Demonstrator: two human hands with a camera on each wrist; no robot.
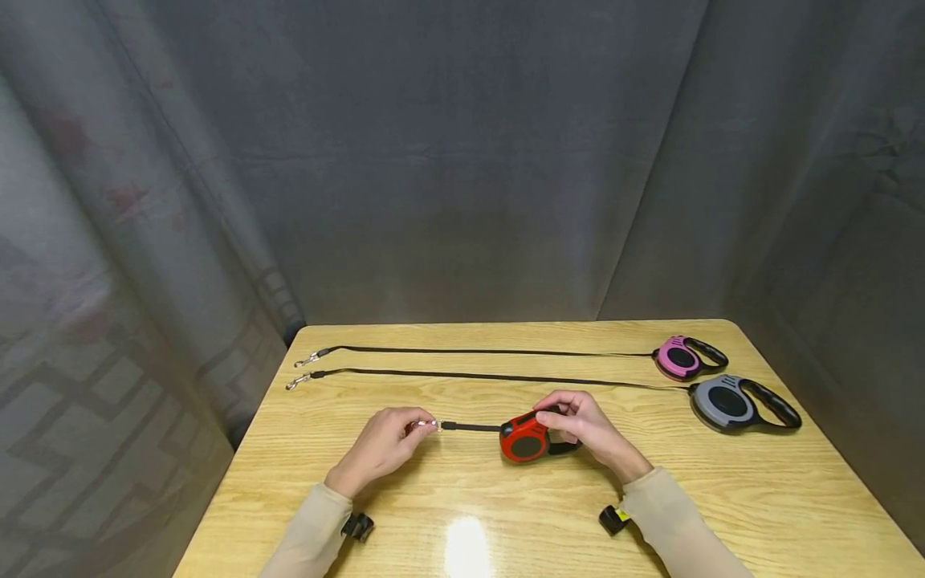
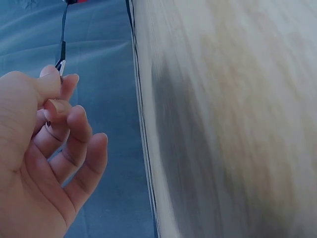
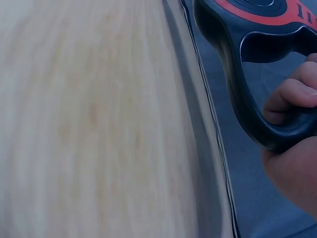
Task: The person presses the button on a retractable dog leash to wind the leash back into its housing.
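Observation:
A red and black retractable leash (image 1: pixel 525 438) lies on the wooden table (image 1: pixel 506 514) near its front middle. My right hand (image 1: pixel 578 421) grips its black handle (image 3: pixel 247 99), fingers curled through the loop. A short length of black cord (image 1: pixel 470 426) runs left from the housing to a metal clip (image 1: pixel 432 425). My left hand (image 1: pixel 390 441) pinches that clip (image 2: pixel 60 66) between thumb and forefinger. The cord (image 2: pixel 63 34) shows in the left wrist view rising from the fingers.
A pink leash (image 1: pixel 682 357) and a grey leash (image 1: pixel 737 401) lie at the right of the table, their black cords stretched left to clips (image 1: pixel 307 359) (image 1: pixel 296 382) near the left edge. Grey curtains hang behind and on both sides.

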